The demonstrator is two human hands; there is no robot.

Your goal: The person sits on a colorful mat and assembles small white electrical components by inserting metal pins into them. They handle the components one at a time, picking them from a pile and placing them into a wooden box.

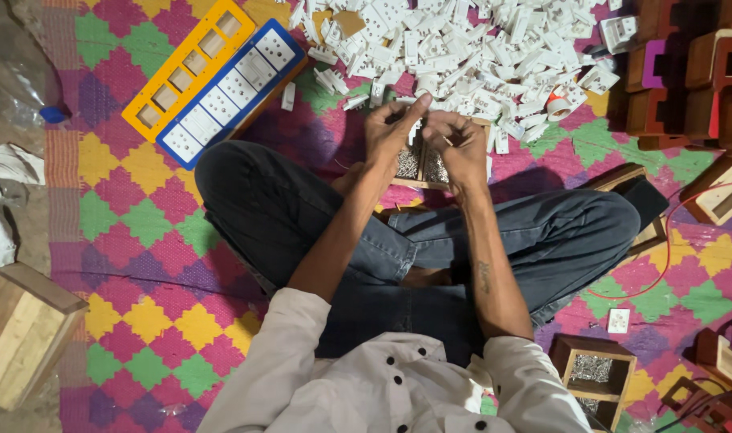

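I sit cross-legged on a patterned mat. My left hand (392,133) and my right hand (459,147) meet in front of my knees and together pinch a small white plastic part (417,128) between the fingertips. Directly below the hands lies a small wooden tray (420,166) filled with tiny metal screws or pins. A big heap of white plastic switch parts (462,56) spreads just beyond the hands.
A yellow frame (186,66) and a blue frame with white switches (229,92) lie at the upper left. Wooden boxes (686,72) stack at the right, another wooden box (21,333) sits lower left. A second tray of screws (594,373) rests by my right knee.
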